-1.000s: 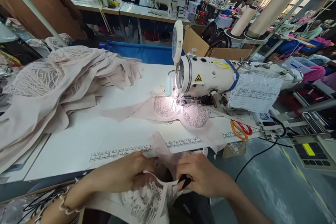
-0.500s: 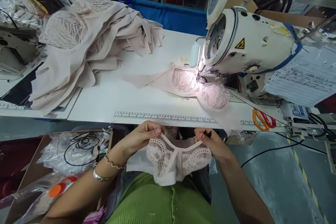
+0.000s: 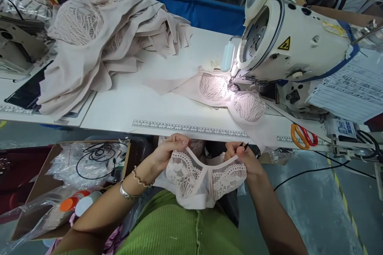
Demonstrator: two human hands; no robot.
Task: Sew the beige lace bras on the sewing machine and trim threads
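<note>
A pale lace bra (image 3: 191, 173) is stretched between my hands over my lap, its scalloped cups facing up. My left hand (image 3: 175, 145) is closed on the upper edge of one cup. My right hand (image 3: 243, 159) pinches the other cup's edge, and small dark pointed tips, like thread snips (image 3: 243, 146), stick up from its fingers. Beyond the hands, a second bra piece (image 3: 214, 87) with patterned cups lies under the needle area of the lit sewing machine (image 3: 293, 44). What the rest of the snips looks like is hidden in my right hand.
Many pale bra pieces (image 3: 119, 32) are heaped at the table's left. Orange and red-handled scissors (image 3: 303, 136) lie near the front edge, right of the printed ruler (image 3: 191, 128). To my left is a cardboard box (image 3: 42, 183) with plastic bags, a black cable and bottles.
The view has shifted slightly, so the table and machine sit a little differently. Both hands still hold the bra, now spread a bit wider, and the dark tips at my right hand show more clearly.
</note>
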